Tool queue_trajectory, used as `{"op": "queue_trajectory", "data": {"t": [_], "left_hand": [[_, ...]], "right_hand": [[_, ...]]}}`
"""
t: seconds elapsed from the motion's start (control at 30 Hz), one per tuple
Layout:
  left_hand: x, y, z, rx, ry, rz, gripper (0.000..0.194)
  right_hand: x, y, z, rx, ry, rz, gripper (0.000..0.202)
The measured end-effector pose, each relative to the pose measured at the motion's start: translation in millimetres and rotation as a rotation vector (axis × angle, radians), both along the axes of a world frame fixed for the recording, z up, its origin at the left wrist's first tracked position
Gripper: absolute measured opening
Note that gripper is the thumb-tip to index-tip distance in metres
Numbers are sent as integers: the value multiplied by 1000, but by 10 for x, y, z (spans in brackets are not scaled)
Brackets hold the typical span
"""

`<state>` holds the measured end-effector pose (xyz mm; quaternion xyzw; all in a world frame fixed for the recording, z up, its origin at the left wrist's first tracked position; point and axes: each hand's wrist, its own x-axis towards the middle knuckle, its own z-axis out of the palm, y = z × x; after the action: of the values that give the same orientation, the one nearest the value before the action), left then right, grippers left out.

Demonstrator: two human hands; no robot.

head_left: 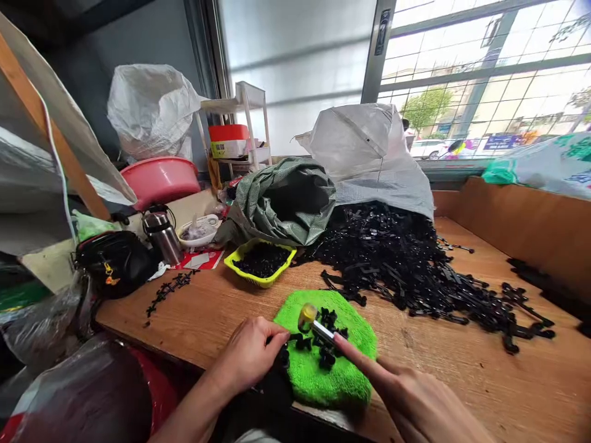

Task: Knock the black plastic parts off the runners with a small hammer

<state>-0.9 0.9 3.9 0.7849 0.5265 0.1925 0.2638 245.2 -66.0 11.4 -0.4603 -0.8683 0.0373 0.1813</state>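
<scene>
Pinches a black part (303,343) between thumb and forefinger of the left hand (256,351), at the left side of the green cloth (318,384). Grasps a hammer (322,330) in the right hand (409,391), with forefinger stretched along the silver shaft; cannot tell the curl of the other fingers. Holds the yellow head (308,313) over the cloth, near the part; cannot tell whether touching. On the cloth, beside the shaft: more black pieces (327,358). Beyond, on the wooden table (452,375): a yellow basket (261,282) of small black bits, to the left of a large black pile (388,258).
</scene>
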Motion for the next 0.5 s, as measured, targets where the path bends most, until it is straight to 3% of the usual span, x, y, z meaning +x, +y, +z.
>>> {"op": "queue_trajectory", "data": {"t": [0.07,0.17,0.27,0.4,0.5], "left_hand": [[5,-4,18,9,-1,17,37],[20,-10,20,16,-16,38,37],[19,-4,-22,-54,-169,46,37],[-60,41,-79,-400,-672,158,37],[-135,90,-82,-544,-915,229,40]], "right_hand": [[-16,-18,-1,-8,75,-4,61],[-41,-37,-23,-1,-5,5,66],[-4,-25,-82,-61,63,-11,60],[186,-4,-161,-218,556,-95,46],[342,-36,-238,-379,1060,-315,48]]}}
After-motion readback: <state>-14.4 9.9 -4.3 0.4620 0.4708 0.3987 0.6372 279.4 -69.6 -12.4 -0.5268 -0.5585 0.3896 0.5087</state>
